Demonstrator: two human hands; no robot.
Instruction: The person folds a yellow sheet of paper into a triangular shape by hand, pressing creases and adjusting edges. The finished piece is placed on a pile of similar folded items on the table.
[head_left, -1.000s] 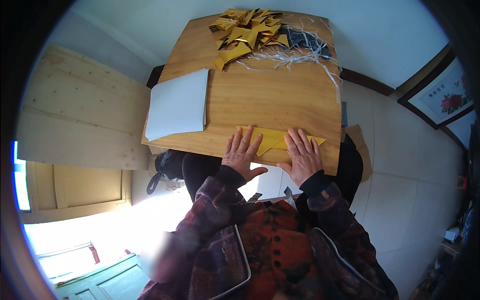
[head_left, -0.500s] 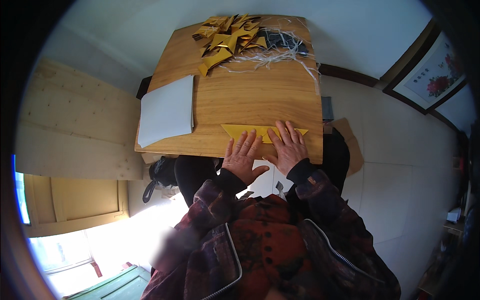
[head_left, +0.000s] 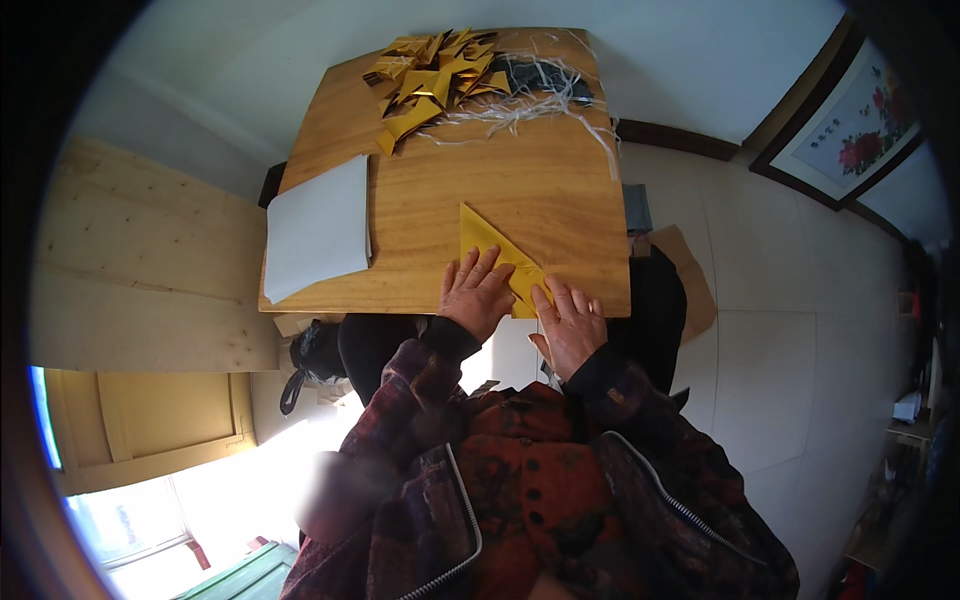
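A yellow paper sheet [head_left: 487, 240], folded to a triangle, lies at the near edge of a wooden table [head_left: 530, 170]. My left hand [head_left: 476, 296] rests flat on its near corner, fingers spread. Beside it, my right hand [head_left: 569, 326] presses the paper's near right tip at the table edge. Neither hand grips anything. At the far end of the table sits a pile of folded gold paper pieces [head_left: 428, 78] beside loose pale string [head_left: 520, 100].
A stack of white sheets [head_left: 316, 226] lies on the table's left side. A dark object [head_left: 530, 72] sits under the string. A framed flower picture [head_left: 855, 130] leans at the right. Pale wooden boards [head_left: 140, 270] stand to the left. A dark bag [head_left: 312, 356] lies below the table.
The yellow paper went from a flat wide strip to a triangle pointing away from me. Both hands stayed at the near edge, now closer together on its near corner.
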